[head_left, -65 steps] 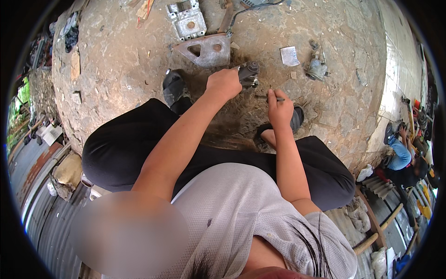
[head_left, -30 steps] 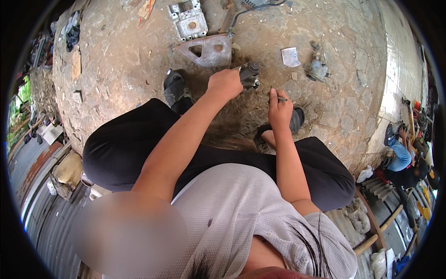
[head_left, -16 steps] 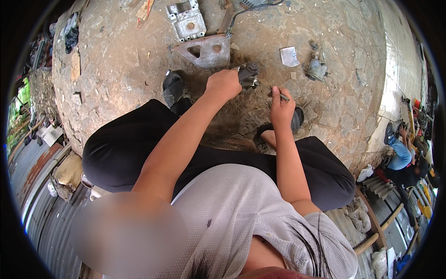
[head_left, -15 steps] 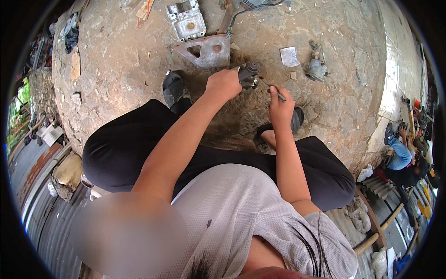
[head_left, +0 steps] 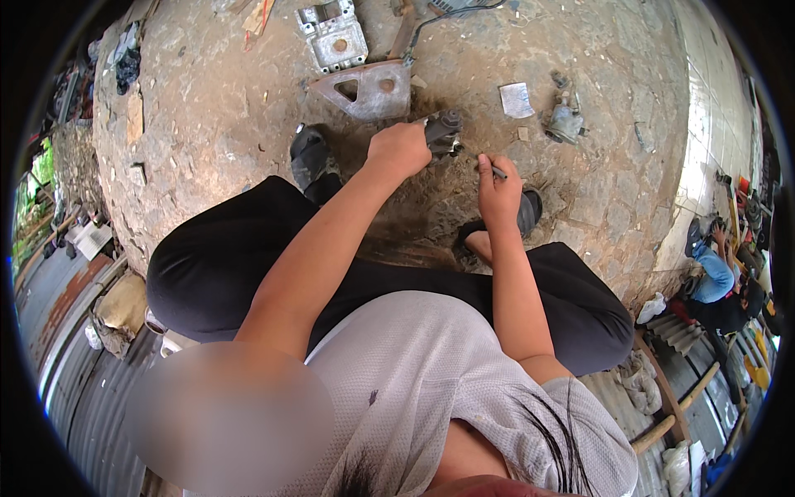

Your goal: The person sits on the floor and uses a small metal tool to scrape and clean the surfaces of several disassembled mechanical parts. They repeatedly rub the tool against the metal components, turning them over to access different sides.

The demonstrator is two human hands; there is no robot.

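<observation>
Dark metal part is near a triangular grey bracket, the left hand curled around the part's left end. To its right, the right hand pinches a slim dark tool.

Just beyond the grip lies a triangular metal bracket, with a pale metal casting farther off. To its right are a white paper and a grey metal fitting.
</observation>
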